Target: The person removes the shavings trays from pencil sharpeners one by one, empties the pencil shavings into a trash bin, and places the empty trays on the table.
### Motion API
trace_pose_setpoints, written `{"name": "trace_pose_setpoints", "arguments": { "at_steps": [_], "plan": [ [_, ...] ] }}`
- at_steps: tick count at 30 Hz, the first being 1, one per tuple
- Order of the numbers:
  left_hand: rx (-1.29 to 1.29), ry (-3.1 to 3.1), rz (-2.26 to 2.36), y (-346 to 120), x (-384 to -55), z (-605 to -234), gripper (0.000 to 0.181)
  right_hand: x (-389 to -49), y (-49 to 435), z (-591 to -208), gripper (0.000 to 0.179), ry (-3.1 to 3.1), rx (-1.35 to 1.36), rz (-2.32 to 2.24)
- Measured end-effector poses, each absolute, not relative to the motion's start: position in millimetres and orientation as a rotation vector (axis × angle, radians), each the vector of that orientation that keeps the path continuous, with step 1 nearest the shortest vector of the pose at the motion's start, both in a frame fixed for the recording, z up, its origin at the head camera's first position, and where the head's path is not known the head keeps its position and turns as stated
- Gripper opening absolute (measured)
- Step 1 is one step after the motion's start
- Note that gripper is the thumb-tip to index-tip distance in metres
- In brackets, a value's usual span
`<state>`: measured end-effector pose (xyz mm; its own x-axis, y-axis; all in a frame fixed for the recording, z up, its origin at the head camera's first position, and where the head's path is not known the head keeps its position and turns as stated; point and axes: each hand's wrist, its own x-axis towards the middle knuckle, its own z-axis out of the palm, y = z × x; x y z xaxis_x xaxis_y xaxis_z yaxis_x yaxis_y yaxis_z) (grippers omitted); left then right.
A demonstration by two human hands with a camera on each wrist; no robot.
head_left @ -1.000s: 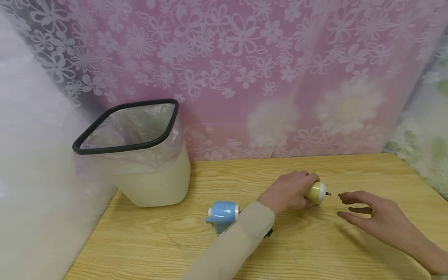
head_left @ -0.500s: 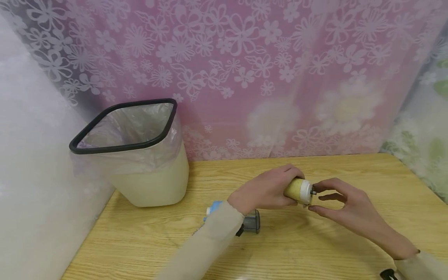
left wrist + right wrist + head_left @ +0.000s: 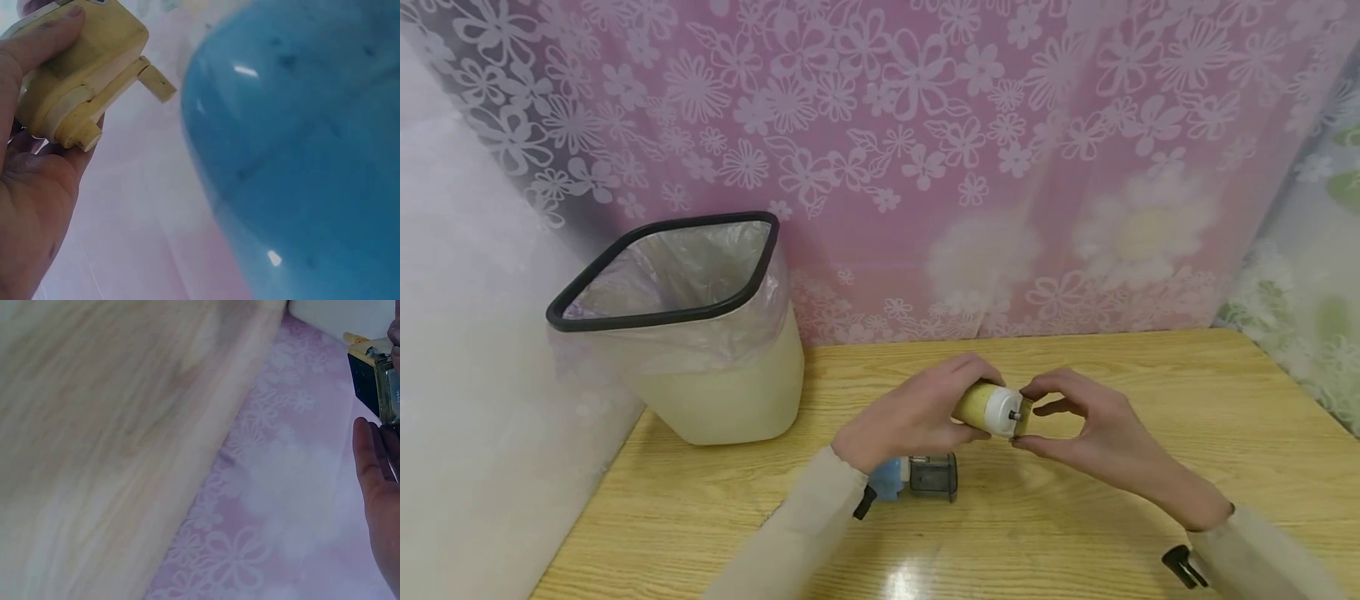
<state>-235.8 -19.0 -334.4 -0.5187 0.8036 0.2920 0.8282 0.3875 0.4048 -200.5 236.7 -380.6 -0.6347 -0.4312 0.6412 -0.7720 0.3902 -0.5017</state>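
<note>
Both sleeves are pale beige; beside the right cuff there is one black, forked clip.

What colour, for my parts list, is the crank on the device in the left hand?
The crank is yellow; it shows best in the left wrist view.

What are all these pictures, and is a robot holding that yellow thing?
No robot here, just a person. The wide view comes from a camera worn on the head, looking down; the two other views come from cameras on the wrists. The bare left hand grips a yellow gadget with a little crank; the right hand pinches its end. A blue gadget lies on the wooden table, and a pale bin lined with a plastic bag stands at the left.
</note>
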Motion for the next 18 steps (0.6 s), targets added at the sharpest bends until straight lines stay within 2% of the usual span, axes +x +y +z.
{"name": "trace_pose_setpoints", "arguments": {
  "at_steps": [10,18],
  "plan": [
    [-1.498,-2.501,-0.873,-33.6,-234.8,-339.2,0.053,-210.3,217.6,-375.1,0.065,-2.252,1.125,1.004],
    [-1.525,-2.488,-0.9,-34.9,-236.2,-342.9,0.054,-215.3,211.4,-376.0,0.058,-2.322,1.09,0.937]
  ]
}}
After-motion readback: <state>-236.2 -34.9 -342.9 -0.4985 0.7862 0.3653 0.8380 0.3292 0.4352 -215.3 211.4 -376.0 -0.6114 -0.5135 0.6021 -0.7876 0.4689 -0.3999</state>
